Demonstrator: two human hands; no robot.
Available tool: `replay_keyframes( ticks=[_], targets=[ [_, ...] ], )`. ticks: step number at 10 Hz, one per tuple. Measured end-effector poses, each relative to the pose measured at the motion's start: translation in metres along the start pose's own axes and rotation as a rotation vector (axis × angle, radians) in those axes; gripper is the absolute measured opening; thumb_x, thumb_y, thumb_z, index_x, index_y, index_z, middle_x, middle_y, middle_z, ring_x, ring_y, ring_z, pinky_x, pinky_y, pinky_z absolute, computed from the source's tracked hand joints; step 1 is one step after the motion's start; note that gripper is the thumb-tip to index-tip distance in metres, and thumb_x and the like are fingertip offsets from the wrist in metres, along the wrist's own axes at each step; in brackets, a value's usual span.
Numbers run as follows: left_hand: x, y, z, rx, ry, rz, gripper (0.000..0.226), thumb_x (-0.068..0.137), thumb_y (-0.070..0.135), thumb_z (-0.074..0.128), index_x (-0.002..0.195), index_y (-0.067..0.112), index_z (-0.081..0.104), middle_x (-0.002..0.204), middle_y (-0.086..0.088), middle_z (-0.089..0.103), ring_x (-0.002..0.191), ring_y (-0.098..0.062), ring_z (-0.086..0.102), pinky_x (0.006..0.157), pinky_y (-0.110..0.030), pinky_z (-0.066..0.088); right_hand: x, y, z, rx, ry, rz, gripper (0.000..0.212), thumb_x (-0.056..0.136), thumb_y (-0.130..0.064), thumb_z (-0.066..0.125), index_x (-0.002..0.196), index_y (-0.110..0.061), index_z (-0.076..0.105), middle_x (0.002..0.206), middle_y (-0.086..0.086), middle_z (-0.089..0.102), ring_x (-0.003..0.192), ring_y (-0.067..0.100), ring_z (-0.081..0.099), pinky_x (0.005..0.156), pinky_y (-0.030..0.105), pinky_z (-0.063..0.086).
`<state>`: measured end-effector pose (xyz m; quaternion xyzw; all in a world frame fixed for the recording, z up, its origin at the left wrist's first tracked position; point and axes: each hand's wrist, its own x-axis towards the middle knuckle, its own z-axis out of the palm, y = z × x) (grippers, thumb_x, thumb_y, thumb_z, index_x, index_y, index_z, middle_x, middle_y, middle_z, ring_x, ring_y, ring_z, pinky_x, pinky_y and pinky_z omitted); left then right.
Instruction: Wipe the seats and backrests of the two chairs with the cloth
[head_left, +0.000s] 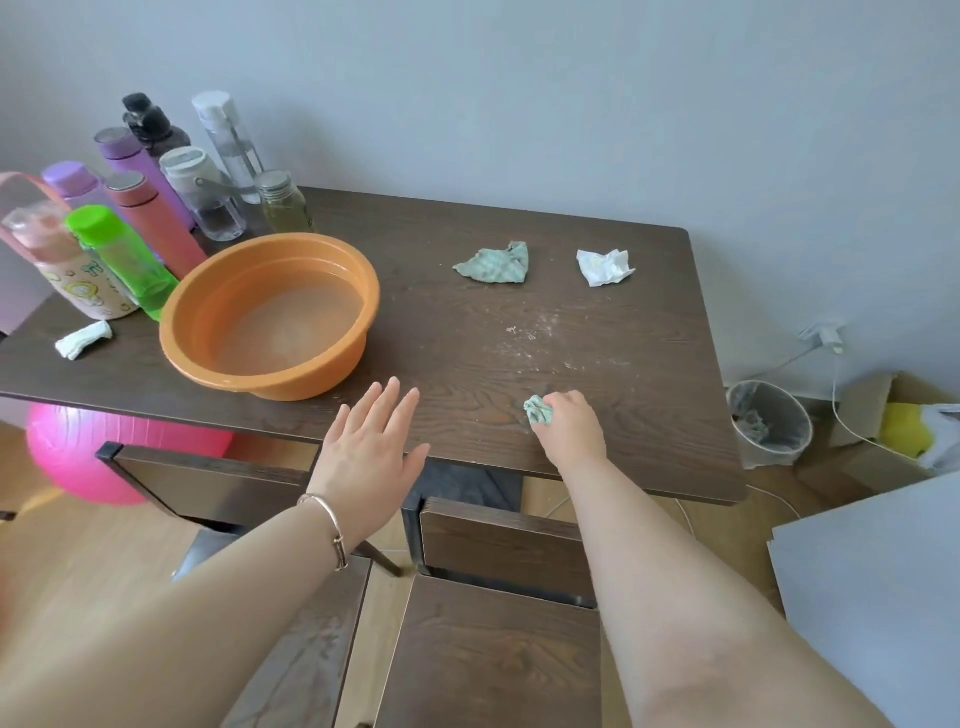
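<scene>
Two dark wooden chairs stand at the near side of the table: the left chair (208, 483) with its backrest under the table edge, the right chair (498, 649) with seat and backrest (498, 545) right below me. My right hand (569, 428) is closed around a small green cloth (537, 410), resting on the tabletop near its front edge. My left hand (371, 457) hovers flat with fingers spread above the table's front edge, holding nothing. A second green cloth (493, 264) lies crumpled farther back on the table.
The dark wooden table (649, 364) carries an orange basin (270, 317) with water, several bottles (156, 208) at the back left, a crumpled white tissue (605, 266) and a small white cloth (83, 339). A pink ball (78, 457) sits underneath; a bin (769, 423) stands at right.
</scene>
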<state>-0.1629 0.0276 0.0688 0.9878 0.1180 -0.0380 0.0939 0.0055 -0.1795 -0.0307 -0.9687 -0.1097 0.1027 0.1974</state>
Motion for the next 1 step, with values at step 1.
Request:
replay_keyframes(
  ticks=[1],
  targets=[
    [0.0019,0.006,-0.015,-0.016,0.018,0.044,0.064,0.101,0.048,0.031,0.155,0.027,0.005,0.163,0.002,0.0,0.15,-0.017,-0.006,0.122,-0.043,0.004,-0.0153,-0.012,-0.0182,-0.2,0.077,-0.143,0.043,0.095,-0.041,0.058,0.132,-0.02,0.049,0.128,0.005,0.044,0.112,0.026,0.043,0.081,0.037,0.052]
  ],
)
